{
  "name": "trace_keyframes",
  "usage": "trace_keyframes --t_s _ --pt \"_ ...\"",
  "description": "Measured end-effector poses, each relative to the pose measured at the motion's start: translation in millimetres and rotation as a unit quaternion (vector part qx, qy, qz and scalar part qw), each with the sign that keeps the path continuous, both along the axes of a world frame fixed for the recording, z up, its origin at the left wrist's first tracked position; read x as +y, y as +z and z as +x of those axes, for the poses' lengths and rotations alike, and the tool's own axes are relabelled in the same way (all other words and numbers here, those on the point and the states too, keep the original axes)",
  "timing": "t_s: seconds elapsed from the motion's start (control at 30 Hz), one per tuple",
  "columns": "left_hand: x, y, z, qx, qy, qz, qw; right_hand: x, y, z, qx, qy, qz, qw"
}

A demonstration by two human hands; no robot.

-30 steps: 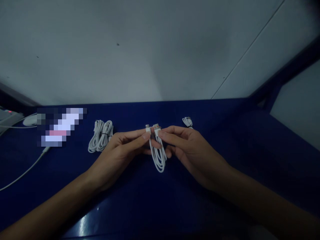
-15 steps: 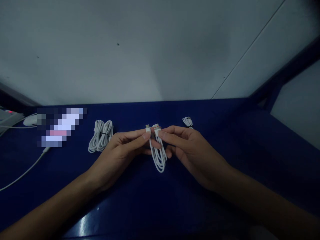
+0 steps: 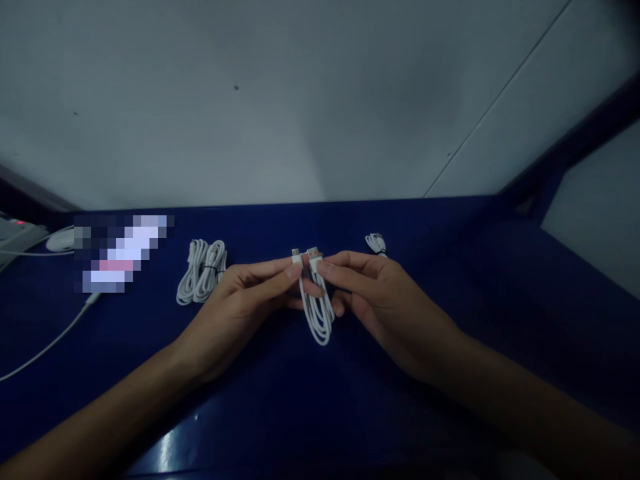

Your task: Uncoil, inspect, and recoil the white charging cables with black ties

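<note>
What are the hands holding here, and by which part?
A folded white cable, pinched at its top just below the two plugs: left hand on one end, right hand on the other. The loops hang below.

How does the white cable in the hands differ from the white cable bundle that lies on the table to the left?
The held cable hangs in loops, pinched near its plugs by the left hand and right hand; the bundle lies flat on the blue table, untouched. The bundle has a dark tie round its middle; the held cable shows none. Both are white and folded in long loops.
</note>
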State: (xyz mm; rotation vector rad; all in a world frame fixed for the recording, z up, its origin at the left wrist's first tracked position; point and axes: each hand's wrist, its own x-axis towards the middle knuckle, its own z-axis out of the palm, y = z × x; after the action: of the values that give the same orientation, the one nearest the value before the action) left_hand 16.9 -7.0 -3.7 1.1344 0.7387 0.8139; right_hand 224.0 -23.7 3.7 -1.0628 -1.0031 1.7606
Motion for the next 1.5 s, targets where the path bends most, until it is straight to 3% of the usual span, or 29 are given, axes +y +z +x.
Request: trace_keyframes --t_s 1.13,1.5 --pt "-1.6 2.8 -2.7 0.014 0.013 -0.016 1.000 0.5 1.6 -2.3 -0.007 -0.003 -0.005 1.000" --pt "-1.6 2.6 -3.6 0.022 0.066 -0.020 0.997 -0.3 -1.8 0.0 0.041 0.011 0.010 0.999"
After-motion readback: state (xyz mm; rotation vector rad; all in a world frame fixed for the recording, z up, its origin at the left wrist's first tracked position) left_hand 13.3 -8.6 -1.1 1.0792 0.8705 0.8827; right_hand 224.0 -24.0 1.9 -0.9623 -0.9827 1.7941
